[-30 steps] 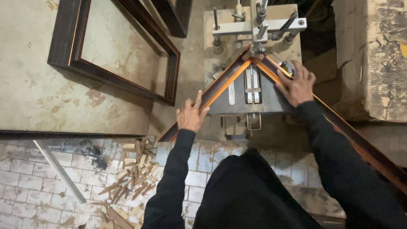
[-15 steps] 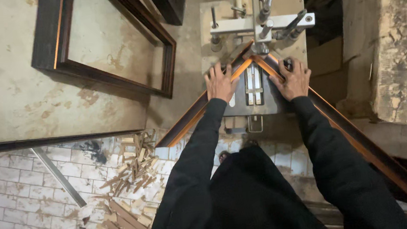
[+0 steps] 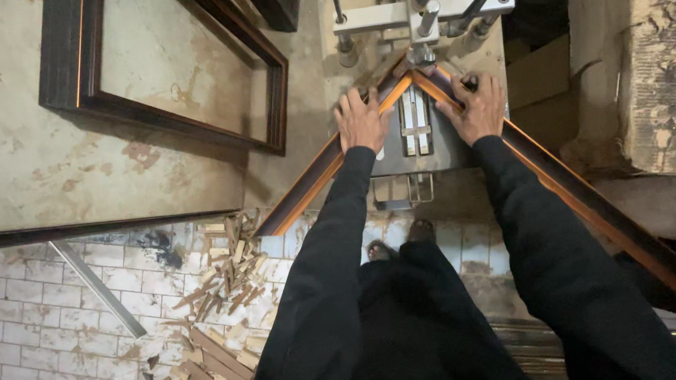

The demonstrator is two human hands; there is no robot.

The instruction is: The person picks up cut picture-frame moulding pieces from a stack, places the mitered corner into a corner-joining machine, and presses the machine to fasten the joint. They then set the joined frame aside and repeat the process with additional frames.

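— So where do the two mouldings sit?

— Both lie on the joining machine's plate [image 3: 420, 137], meeting in a mitred corner at its far edge, right under the clamp head [image 3: 423, 56]. The left frame moulding [image 3: 316, 180] runs from that corner back toward the near left, off the plate's edge and out over the tiled floor [image 3: 29, 327]. The right frame moulding [image 3: 605, 218] runs back toward the near right, much longer, past the person's sleeve.

— And the hands?

— The left hand [image 3: 363, 120] lies flat on its moulding, fingers spread, pressing down just short of the corner. The right hand [image 3: 475, 106] does the same on the other piece, fingers splayed over its top edge. Neither is gripping; both are open palms bearing down.

— Which is nearer the joint?

— About equal, I'd judge; each sits just beside the corner, one on either side, with the plate's slotted middle between them.

— Anything else about?

— A finished dark frame [image 3: 170, 74] lies on the worn tabletop [image 3: 5, 164] to the left, well apart, and wood offcuts [image 3: 227, 279] litter the floor below.
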